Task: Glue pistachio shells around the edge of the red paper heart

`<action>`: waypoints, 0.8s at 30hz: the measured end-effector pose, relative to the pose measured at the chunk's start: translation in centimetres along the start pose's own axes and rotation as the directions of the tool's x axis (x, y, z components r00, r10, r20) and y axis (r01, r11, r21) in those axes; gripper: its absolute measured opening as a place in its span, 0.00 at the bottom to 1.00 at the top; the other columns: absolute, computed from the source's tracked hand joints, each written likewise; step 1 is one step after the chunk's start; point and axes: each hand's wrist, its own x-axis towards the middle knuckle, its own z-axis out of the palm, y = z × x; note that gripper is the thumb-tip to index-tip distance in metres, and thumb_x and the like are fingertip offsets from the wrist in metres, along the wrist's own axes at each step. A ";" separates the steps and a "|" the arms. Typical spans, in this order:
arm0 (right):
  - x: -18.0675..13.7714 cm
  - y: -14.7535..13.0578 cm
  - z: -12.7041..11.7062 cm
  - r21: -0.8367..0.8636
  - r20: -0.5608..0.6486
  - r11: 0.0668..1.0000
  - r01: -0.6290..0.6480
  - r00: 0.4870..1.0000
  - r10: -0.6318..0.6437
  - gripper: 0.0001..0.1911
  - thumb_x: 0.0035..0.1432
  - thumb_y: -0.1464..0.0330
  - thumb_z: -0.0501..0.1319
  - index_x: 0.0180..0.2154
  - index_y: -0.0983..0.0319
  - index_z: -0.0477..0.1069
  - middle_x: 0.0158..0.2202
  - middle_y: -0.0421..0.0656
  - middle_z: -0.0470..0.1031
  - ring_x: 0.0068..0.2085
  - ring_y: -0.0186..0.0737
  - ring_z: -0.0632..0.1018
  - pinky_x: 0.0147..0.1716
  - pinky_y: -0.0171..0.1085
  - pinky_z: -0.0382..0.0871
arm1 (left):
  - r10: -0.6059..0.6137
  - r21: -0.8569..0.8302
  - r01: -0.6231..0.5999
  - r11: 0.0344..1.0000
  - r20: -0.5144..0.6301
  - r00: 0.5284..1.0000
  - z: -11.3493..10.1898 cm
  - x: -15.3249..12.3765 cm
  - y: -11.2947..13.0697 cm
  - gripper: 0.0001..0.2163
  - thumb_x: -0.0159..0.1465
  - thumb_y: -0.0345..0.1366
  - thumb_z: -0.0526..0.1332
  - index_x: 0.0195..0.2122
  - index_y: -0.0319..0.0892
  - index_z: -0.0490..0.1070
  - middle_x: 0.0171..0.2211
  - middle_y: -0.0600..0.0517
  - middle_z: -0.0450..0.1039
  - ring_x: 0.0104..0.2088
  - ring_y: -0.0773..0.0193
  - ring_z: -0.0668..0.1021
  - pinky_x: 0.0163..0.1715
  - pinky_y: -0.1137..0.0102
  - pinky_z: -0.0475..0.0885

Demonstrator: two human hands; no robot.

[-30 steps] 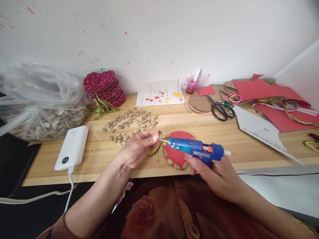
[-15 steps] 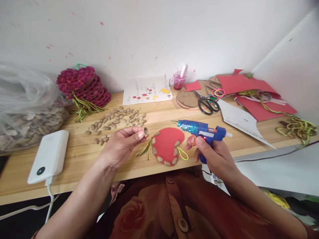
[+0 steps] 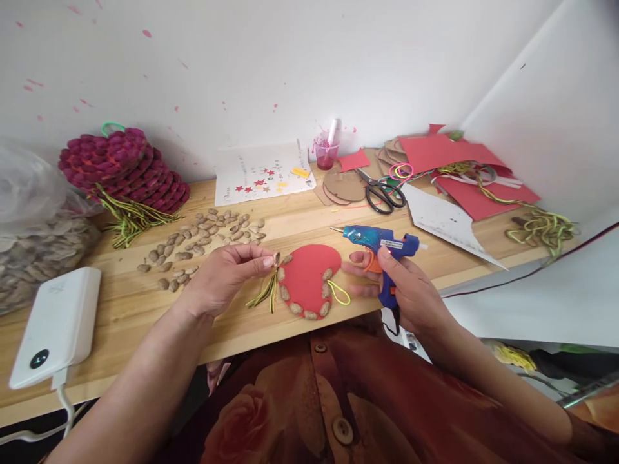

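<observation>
A peanut shell (image 3: 276, 258) is pinched between thumb and fingers of my left hand (image 3: 227, 274), just above the left edge of a red paper shape (image 3: 305, 274). Several peanut shells (image 3: 310, 315) line the lower rim and sides of that shape. A yellow-green tassel (image 3: 264, 295) sticks out on its left, a yellow cord loop (image 3: 340, 293) on its right. Gripped by its handle, a blue glue gun (image 3: 380, 241) is in my right hand (image 3: 403, 283), its nozzle pointing left above the table, apart from the shell.
Loose peanut shells (image 3: 207, 232) lie scattered behind my left hand. A white power bank (image 3: 57, 325) and a bag of shells (image 3: 39, 251) are at left, near a purple shell craft (image 3: 123, 164). Scissors (image 3: 380, 192), cardboard discs (image 3: 344, 187) and red paper (image 3: 442, 154) sit at the back right.
The camera view has turned, so the scene sits further left in the picture. Fingers of my right hand have loosened from the trigger and extended. Both hands keep hold of the same things.
</observation>
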 end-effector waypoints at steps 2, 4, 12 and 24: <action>0.4 -0.1 0.2 0.004 0.011 1.000 0.008 1.000 -0.009 0.21 0.58 0.49 0.70 0.42 0.58 0.75 0.52 0.50 0.81 0.54 0.57 0.82 0.34 0.43 0.86 | -0.026 -0.008 0.027 1.000 0.025 0.999 -0.2 -0.4 -0.1 0.15 0.51 0.43 0.79 0.34 0.39 0.84 0.34 0.44 0.83 0.33 0.63 0.80 0.37 0.71 0.74; 0.9 -0.2 0.3 0.017 0.024 1.000 0.014 1.000 -0.015 0.21 0.58 0.49 0.70 0.42 0.58 0.74 0.52 0.50 0.81 0.54 0.57 0.83 0.34 0.42 0.86 | -0.060 -0.002 0.061 0.998 0.048 0.997 -0.2 -0.9 -0.1 0.15 0.51 0.43 0.79 0.35 0.38 0.84 0.35 0.43 0.84 0.33 0.63 0.81 0.36 0.71 0.74; 3.7 -1.2 1.5 0.043 0.114 0.999 -0.022 0.993 0.017 0.16 0.61 0.53 0.68 0.39 0.59 0.75 0.49 0.49 0.82 0.51 0.54 0.84 0.28 0.38 0.84 | -0.228 -0.085 0.245 0.966 0.177 0.958 1.2 -2.8 -0.3 0.16 0.50 0.45 0.79 0.34 0.40 0.83 0.37 0.42 0.85 0.38 0.61 0.84 0.41 0.71 0.78; 4.9 -1.4 1.1 0.072 0.148 0.997 -0.030 0.989 0.019 0.14 0.66 0.56 0.65 0.41 0.60 0.75 0.47 0.49 0.83 0.50 0.53 0.85 0.29 0.38 0.84 | 0.159 0.304 -0.172 0.937 0.066 0.985 2.1 -3.1 0.8 0.08 0.58 0.43 0.73 0.32 0.44 0.84 0.30 0.50 0.81 0.30 0.63 0.78 0.35 0.72 0.70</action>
